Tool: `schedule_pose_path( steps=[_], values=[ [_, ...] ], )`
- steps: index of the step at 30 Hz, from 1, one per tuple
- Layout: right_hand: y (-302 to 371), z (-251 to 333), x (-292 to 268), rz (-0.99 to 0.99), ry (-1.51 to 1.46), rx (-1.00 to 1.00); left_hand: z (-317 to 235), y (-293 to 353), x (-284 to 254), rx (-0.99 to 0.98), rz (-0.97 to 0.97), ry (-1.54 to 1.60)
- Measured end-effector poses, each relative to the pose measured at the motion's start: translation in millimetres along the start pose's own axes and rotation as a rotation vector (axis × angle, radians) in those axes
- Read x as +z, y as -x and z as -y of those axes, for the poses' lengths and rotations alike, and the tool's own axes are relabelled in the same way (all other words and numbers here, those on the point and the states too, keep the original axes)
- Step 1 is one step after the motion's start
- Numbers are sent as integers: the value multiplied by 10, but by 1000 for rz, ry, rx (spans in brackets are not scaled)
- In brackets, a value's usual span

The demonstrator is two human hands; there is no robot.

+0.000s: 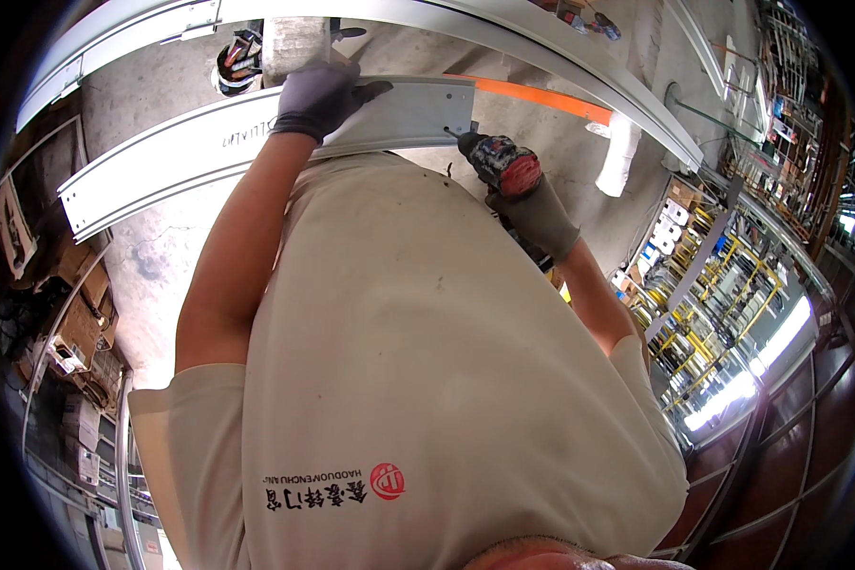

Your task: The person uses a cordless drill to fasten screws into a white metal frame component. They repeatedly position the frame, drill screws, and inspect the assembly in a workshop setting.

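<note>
A long white metal profile (pixel 408 114) lies across in front of my body, with dark handwriting on its face and small holes near its right end. Over its far edge rests my left hand (pixel 318 100) in a grey glove, holding it with the thumb stretched to the right. My right hand (pixel 546 214), also gloved, is wrapped around the grip of a red and black cordless drill (pixel 502 163). The drill points left, its bit at a hole by the profile's right end. How deep the bit sits cannot be made out.
Beyond the profile runs a long white frame rail (pixel 503 33). An orange strip (pixel 532 95) and a white wrapped bundle (pixel 620 157) lie to the right. A round container of tools (pixel 237 65) stands at the far left. Cardboard boxes (pixel 81 328) and yellow racks (pixel 731 285) flank me.
</note>
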State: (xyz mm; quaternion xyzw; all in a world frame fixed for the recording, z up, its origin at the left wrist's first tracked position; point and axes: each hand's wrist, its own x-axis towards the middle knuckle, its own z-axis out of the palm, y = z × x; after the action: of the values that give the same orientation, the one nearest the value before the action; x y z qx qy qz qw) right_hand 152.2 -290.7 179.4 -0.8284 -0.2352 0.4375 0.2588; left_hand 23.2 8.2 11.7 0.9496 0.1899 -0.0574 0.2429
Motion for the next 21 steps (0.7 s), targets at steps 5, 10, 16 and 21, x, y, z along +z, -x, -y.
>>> schedule_pose_path(
  steps=[5,10,16,21],
  values=[
    [-5,54,-51,35,-117,188,21,11,36,30,-50,28],
    [-35,119,-81,43,-242,328,38,-3,19,29,-47,52],
    [-22,25,-43,-4,-194,318,51,-14,55,5,-15,27],
    [37,74,-15,-16,-132,284,3,-13,-35,-12,-16,27]
  ],
)
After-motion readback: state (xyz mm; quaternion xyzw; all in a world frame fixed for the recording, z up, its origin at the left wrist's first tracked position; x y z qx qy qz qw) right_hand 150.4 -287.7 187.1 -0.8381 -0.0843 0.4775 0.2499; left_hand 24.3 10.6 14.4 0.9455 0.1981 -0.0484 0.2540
